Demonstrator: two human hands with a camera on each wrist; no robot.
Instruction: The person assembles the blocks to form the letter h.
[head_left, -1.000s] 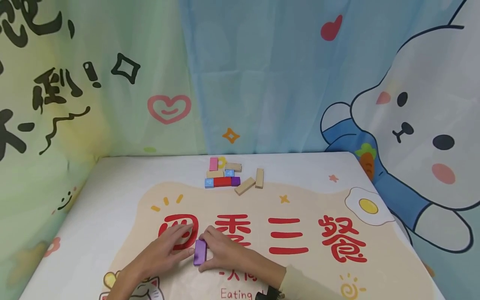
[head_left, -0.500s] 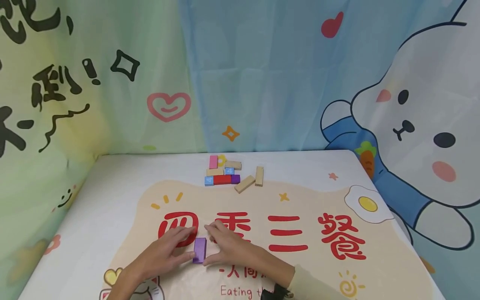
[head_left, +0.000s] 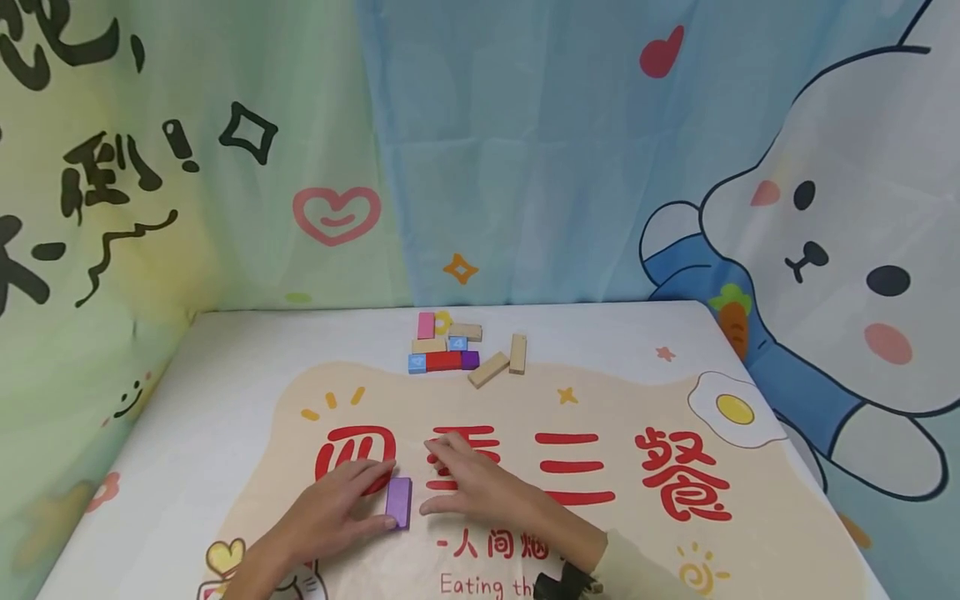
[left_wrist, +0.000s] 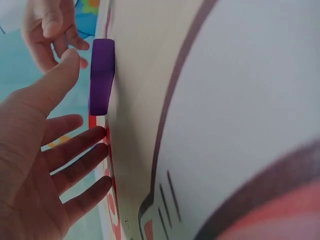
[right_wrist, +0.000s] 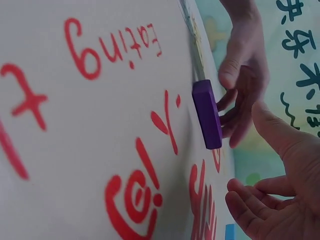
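Change we see: right hand (head_left: pixel 483 492) has backed off rightward from purple, rectangular, probably wooden block (head_left: pixel 401 500); fingers relaxed, nothing grasped. Left hand (head_left: pixel 327 510) stays at block's left side, fingers loosely extended, released too; whether thumb touches, we cannot tell. Block lies unmoved between hands on beige-and-white printed cloth (head_left: pixel 176 417), well apart from far cluster of coloured and plain blocks (head_left: pixel 444 361). We judge: block rests steady without right hand.
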